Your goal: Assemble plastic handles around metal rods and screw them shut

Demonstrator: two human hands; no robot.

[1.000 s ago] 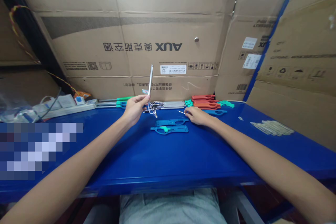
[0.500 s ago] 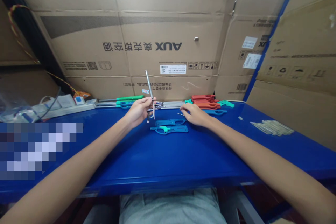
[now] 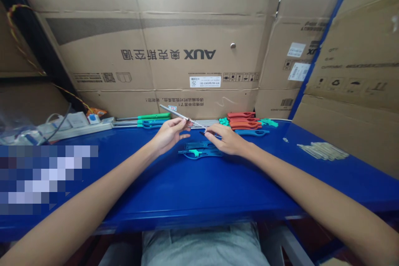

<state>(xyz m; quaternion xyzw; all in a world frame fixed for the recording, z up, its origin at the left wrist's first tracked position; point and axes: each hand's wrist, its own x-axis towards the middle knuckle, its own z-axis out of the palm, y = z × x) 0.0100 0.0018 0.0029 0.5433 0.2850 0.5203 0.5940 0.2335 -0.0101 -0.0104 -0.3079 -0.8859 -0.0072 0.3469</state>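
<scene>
The left hand [image 3: 170,134] and the right hand [image 3: 227,140] are up above the blue bench [image 3: 187,191], close together but not touching. The left hand pinches a thin metal rod [image 3: 174,112] between its thumb and fingers. The rod lies on a slant, and its far end points toward the right hand. The right hand pinches a thin dark wire [image 3: 213,135], and the tip of the wire is very near the end of the rod. Both are held in the air just above the two blue handles [image 3: 199,153].

The rod looks light, stiff and smooth, so it may slip. It seems best to hold it with the fingertips, near the middle. The wire looks very thin and may bend, so holding it close to its tip seems best.

Red handles [image 3: 245,121] lie behind the blue handles. A power strip [image 3: 75,120] sits far to their left.
</scene>
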